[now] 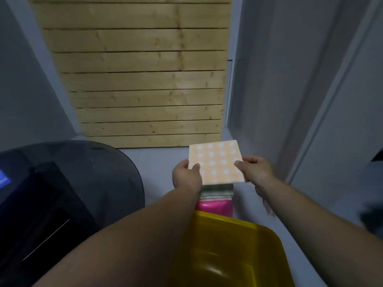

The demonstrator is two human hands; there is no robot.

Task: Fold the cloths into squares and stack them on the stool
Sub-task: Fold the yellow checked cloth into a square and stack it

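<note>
The left hand (186, 177) and right hand (258, 171) pinched a folded orange white-dotted cloth (217, 162) over stacked cloths (217, 191) on a pink stool (215, 208); a yellow plastic tub (238, 255) stood nearer.

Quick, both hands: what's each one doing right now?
Left hand: pinches the folded orange cloth by its left edge.
Right hand: pinches the same cloth by its right edge.

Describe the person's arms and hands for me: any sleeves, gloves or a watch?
Both are bare. The left hand and right hand wear no gloves, and the left forearm and right forearm show no sleeve, watch or band up to the frame's edge. The picture is too soft to rule out a thin ring.
</note>
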